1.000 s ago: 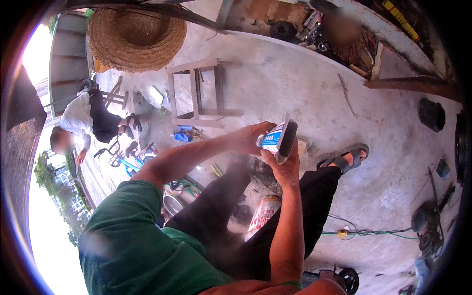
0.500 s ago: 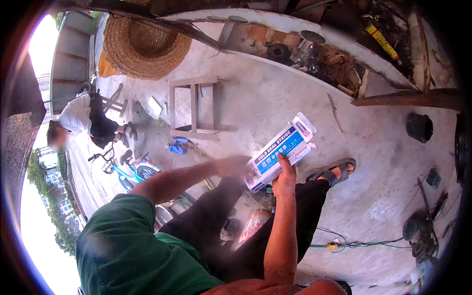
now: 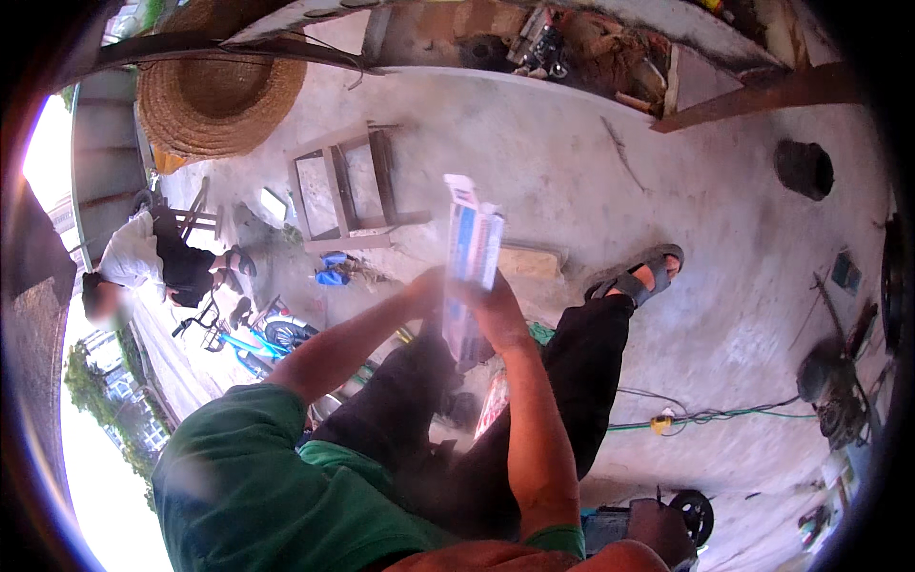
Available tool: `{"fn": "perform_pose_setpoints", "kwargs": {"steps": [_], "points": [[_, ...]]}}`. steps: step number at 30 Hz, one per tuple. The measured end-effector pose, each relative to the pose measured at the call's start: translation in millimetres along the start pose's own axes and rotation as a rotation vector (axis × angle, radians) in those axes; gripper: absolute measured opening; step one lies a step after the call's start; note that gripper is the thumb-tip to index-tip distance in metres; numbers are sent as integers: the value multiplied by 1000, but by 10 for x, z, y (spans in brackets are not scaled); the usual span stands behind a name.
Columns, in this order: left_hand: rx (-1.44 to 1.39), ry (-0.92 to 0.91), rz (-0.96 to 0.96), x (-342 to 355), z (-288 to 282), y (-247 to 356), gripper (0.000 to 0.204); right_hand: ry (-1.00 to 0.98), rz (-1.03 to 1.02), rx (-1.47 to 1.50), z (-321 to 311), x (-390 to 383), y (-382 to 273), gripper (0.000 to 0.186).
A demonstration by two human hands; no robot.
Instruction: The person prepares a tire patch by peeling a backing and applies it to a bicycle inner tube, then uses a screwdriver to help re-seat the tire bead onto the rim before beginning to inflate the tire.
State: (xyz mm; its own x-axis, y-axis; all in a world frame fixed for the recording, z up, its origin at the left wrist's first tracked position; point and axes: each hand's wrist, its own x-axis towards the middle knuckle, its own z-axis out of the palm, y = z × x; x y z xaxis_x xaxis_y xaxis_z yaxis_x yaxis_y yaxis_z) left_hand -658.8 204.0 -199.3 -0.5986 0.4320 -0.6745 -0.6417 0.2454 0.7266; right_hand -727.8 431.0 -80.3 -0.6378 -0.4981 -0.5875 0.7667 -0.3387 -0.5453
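A narrow blue and white cardboard box [image 3: 474, 234] is upright in front of my knees, smeared by motion, with its top flap standing up. My right hand [image 3: 498, 313] is closed around its right side, about halfway down. On the other side my left hand [image 3: 429, 294] meets the box's left edge; its fingers are mostly hidden behind it and look closed on it. Whatever is inside the box does not show. Just behind it, a pale wooden block [image 3: 529, 261] lies on the concrete floor.
A wooden stool frame [image 3: 348, 186] lies ahead, with blue objects [image 3: 332, 272] near it. A straw hat [image 3: 224, 100] hangs at upper left. To the left are a person [image 3: 133, 253] and a blue bicycle [image 3: 238, 343]. Cables [image 3: 715, 416] cross the floor at right, below a black bucket [image 3: 803, 170].
The box has turned from a slant to nearly upright and shifted left, its printed face swinging away. My left hand has come to its edge. The view has shifted, uncovering the wooden block.
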Motion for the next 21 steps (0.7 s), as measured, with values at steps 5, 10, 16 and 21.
{"fn": "perform_pose_setpoints", "kwargs": {"steps": [5, 10, 16, 21], "points": [[445, 405, 194, 633, 344, -674, 69, 34, 37, -122, -95, 94, 252, 65], [1437, 304, 221, 1301, 612, -120, 75, 128, 17, -171, 20, -47, -26, 64], [1579, 251, 56, 1686, 601, -296, 52, 106, 32, -40, -97, -62, -36, 53], [1442, 206, -30, 1684, 703, -258, 49, 107, 109, -81, -135, -65, -142, 48]]}}
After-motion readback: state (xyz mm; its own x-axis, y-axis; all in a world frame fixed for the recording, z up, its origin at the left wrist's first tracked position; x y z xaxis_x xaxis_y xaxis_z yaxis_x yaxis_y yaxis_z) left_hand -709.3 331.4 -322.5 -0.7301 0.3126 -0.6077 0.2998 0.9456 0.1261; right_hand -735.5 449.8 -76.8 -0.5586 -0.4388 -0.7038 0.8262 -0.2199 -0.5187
